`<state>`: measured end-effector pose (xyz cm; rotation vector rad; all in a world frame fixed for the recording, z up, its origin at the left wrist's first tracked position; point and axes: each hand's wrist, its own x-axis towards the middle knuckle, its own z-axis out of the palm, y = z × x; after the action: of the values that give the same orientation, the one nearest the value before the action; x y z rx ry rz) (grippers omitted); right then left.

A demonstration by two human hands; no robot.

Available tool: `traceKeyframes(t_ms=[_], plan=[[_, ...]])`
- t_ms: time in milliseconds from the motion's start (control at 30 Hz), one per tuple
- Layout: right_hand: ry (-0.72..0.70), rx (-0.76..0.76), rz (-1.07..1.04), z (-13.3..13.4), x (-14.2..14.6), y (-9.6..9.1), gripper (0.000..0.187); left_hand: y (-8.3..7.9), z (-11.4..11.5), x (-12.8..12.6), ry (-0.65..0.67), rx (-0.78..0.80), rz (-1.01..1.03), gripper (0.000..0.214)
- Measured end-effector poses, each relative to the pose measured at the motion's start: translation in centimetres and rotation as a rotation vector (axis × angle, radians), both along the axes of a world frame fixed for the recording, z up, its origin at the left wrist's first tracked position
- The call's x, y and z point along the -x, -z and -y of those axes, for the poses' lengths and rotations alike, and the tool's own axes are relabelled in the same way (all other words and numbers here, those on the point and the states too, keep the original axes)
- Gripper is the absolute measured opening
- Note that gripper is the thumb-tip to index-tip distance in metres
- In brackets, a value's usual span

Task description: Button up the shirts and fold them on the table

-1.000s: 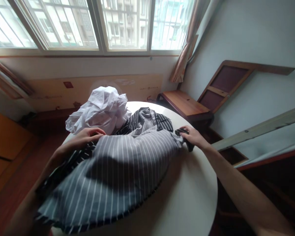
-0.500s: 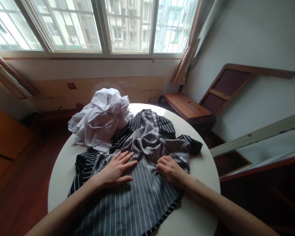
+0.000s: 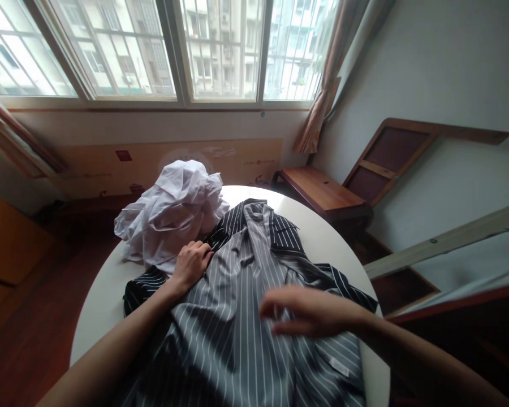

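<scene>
Striped shirt (image 3: 233, 333) is spread out across the round white table (image 3: 326, 240) and covers most of the near half. Collar end points to the far side, grey side with white stripes faces up, and darker black bits show along the edges. Person's left hand (image 3: 190, 263) sits on the shirt's left part, right beside a crumpled white cloth pile (image 3: 173, 206). Its fingers curl down onto the fabric, but can't tell if it's pinching or just pressing. Right hand (image 3: 309, 311) is blurry, hovering just over the shirt's right side, fingers loosely apart, nothing in it. Wooden bench (image 3: 322, 192) stands past the table on the far right, near the curtain (image 3: 322, 107).
</scene>
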<state>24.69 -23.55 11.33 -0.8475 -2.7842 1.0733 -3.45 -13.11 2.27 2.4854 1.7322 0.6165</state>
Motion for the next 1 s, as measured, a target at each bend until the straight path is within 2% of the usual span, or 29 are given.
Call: traceKeyframes(t_ms=[33, 100, 133, 200, 300, 367, 433, 533, 567, 633, 700, 733, 867, 1000], plan=[[0.202, -0.146, -0.034, -2.6, -0.2, 0.3, 0.035, -0.2, -0.3, 0.0, -0.017, -0.017, 0.083, 0.024], [0.448, -0.359, 0.043, -7.7, -0.7, 1.9, 0.051, -1.1, -1.4, 0.5, -0.080, -0.047, 0.282, 0.026], [0.520, -0.417, 0.128, -9.9, -1.1, 3.2, 0.059, -1.7, -2.1, 0.8, -0.125, -0.062, 0.384, 0.027], [0.602, -0.431, 0.281, -12.8, -1.9, 5.9, 0.066, -3.5, -4.0, 1.9, -0.236, -0.117, 0.558, 0.030], [0.624, -0.406, 0.388, -13.6, -2.8, 9.3, 0.068, -6.5, -7.4, 3.9, -0.414, -0.237, 0.688, 0.030], [0.617, -0.406, 0.389, -12.7, -3.2, 10.3, 0.069, -8.1, -9.3, 5.1, -0.481, -0.277, 0.624, 0.028], [0.609, -0.404, 0.354, -11.9, -3.5, 10.2, 0.070, -9.1, -10.5, 5.9, -0.501, -0.267, 0.437, 0.026], [0.619, -0.313, 0.225, -12.5, -4.2, 8.5, 0.059, -9.2, -10.5, 6.0, -0.483, -0.304, 0.130, 0.028], [0.675, -0.276, 0.169, -13.2, -4.4, 7.8, 0.053, -9.0, -10.1, 5.8, -0.471, -0.348, 0.073, 0.030], [0.892, -0.267, 0.068, -15.3, -4.7, 6.3, 0.047, -8.5, -9.1, 4.9, -0.432, -0.425, 0.030, 0.036], [1.141, -0.316, 0.011, -17.9, -4.4, 5.4, 0.049, -7.8, -8.1, 3.9, -0.400, -0.425, 0.018, 0.044], [1.222, -0.324, 0.010, -19.1, -4.1, 5.3, 0.052, -7.5, -7.7, 3.4, -0.388, -0.400, 0.003, 0.048], [1.380, -0.128, 0.079, -22.7, -2.4, 6.2, 0.053, -6.5, -6.8, 2.1, -0.299, -0.315, -0.099, 0.063], [1.487, -0.050, -0.150, -24.1, -1.6, 7.4, 0.024, -6.5, -7.0, 2.7, -0.163, -0.309, -0.091, 0.034]])
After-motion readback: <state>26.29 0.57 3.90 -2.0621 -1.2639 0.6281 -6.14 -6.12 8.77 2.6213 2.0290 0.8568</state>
